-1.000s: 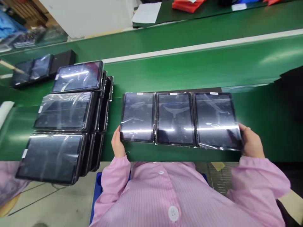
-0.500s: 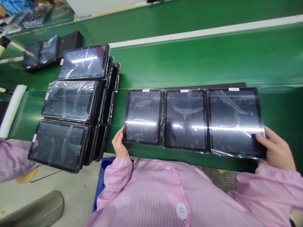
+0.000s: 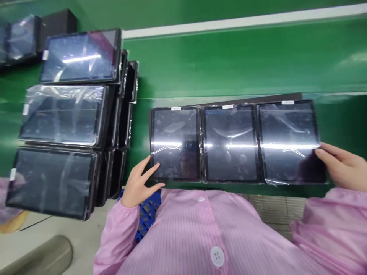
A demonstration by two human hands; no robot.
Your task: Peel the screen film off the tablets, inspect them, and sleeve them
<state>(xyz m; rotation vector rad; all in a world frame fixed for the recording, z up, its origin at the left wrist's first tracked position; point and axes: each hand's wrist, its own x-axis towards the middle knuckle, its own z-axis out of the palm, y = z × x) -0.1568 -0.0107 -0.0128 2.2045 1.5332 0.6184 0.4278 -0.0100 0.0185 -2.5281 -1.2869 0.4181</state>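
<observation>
Three tablets in clear film lie side by side before me: a left tablet, a middle tablet and a right tablet. Each has a small white label at its top edge. A dark flat board shows behind their far edges. My left hand has its fingers spread at the lower left corner of the left tablet, one fingertip over its edge. On the other side, my right hand pinches the right tablet's edge, thumb on top; its other fingers are partly hidden.
To the left, black-edged tablets in clear film stand in several stacks on the green work surface. More wrapped tablets lie at the far left. A co-worker's sleeve shows beyond the stacks. Below is a blue crate.
My left hand has let go of the left tablet's side, and its fingers have spread. My right hand stays at the right tablet's edge. The view has shifted, bringing the stacks closer.
</observation>
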